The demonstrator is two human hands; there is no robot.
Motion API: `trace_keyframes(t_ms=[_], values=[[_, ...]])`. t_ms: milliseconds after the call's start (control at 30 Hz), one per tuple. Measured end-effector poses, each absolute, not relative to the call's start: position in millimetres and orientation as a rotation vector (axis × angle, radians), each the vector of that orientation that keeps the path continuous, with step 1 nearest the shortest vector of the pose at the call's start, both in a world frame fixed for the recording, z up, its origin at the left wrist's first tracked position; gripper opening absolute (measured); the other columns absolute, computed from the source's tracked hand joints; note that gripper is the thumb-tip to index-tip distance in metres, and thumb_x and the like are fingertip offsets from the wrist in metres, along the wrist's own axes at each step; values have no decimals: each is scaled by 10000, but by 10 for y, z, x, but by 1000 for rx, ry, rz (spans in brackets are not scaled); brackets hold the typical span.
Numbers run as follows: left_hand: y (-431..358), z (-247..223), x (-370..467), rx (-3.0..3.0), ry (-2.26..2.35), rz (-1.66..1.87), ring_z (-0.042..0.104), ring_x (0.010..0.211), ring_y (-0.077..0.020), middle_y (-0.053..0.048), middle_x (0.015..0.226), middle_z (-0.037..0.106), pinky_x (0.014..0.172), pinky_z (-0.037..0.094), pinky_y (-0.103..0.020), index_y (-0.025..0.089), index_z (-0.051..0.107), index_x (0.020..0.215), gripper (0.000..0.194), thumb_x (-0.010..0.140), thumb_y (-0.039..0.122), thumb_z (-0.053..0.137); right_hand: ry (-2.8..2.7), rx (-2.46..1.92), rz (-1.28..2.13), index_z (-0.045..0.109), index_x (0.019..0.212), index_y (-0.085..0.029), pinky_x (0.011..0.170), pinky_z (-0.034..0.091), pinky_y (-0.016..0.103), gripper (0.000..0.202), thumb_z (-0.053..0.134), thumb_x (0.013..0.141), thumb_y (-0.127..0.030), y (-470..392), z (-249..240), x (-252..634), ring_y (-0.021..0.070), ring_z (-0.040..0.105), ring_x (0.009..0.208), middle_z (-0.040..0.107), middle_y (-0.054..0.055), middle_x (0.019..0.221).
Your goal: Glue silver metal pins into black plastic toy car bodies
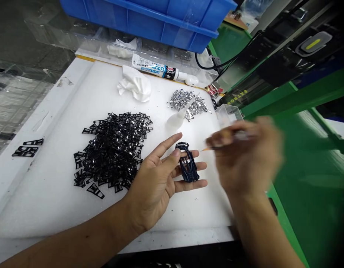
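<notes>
Car shell (190, 173) is up off the table (63, 216), in the left hand (153, 182): thumb on its side near the far end, other fingers spread behind it. Should be light and stiff; gloss probably makes it slippery, and the thin bars around the cutouts look like the fragile bit. Hold by the outer side edges, don't squeeze the middle. Looks: small, dark blue, shiny, open windows, bright trim at the far end. Right hand (247, 156) blurred, fingers apparently closed on a thin orange-tipped tool (206, 149), just beside the shell.
</notes>
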State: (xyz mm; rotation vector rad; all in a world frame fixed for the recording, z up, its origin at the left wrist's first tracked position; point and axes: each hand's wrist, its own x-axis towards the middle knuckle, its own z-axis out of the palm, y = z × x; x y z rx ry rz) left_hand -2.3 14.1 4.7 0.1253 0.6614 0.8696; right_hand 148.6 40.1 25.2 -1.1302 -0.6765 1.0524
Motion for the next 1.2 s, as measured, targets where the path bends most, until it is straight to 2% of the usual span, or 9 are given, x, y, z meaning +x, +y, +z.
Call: trace_keyframes(t_ms=[67,133,200,267,400,533,700,900,1200], values=[[135,52,-23,132,668,870,729,1017,-293,-138,1122,723,829,621,-473,220,526,1375,406,975,149,527,-742,-1174,1028,508,582,-192,537,415,261,470,760,724,-561,455,180,1426,112,422,521,411,-44,527],[129,50,-22,145,671,864,725,1031,-305,-146,1127,722,831,621,-464,211,546,1359,393,970,160,540,-832,-1124,1008,501,578,-188,532,404,273,529,632,832,-633,437,260,1401,108,388,498,363,-44,501],[125,44,-21,152,668,858,724,1032,-306,-141,1109,725,839,617,-468,216,558,1351,388,966,179,557,-897,-1011,1029,502,610,-188,480,337,249,555,475,922,-646,372,438,1398,92,313,457,286,-55,478],[123,38,-23,153,654,862,727,1019,-284,-128,1078,732,845,614,-470,224,567,1345,382,965,185,564,-885,-933,1112,522,674,-189,427,258,227,514,376,980,-575,305,599,1389,80,243,420,251,-61,470],[124,41,-32,128,614,879,737,925,-207,-65,946,748,865,608,-463,238,602,1308,351,968,162,554,-804,-916,1223,509,728,-229,354,238,230,394,307,950,-484,244,602,1327,91,152,357,221,-76,434],[121,49,-33,123,610,860,725,837,-164,-69,905,754,876,598,-475,239,634,1281,330,971,165,545,-725,-958,1227,496,708,-243,339,275,242,337,327,891,-469,218,421,1292,100,155,345,226,-77,419],[120,37,-30,114,610,866,719,817,-159,-88,924,756,861,604,-465,236,661,1249,316,964,158,551,-687,-955,1221,483,689,-240,337,287,245,297,386,875,-450,173,396,1295,98,157,354,213,-80,436],[117,29,-36,112,596,877,708,811,-148,-61,879,740,872,600,-477,243,672,1239,314,962,153,554,-601,-887,1281,436,685,-230,392,296,236,297,565,851,-441,188,391,1265,84,163,397,165,-103,503],[117,30,-22,87,595,875,710,803,-134,-47,853,744,883,597,-461,240,697,1192,291,955,139,562,-599,-887,1246,434,672,-228,383,284,230,304,570,857,-428,217,367,1268,83,170,393,173,-101,503]])
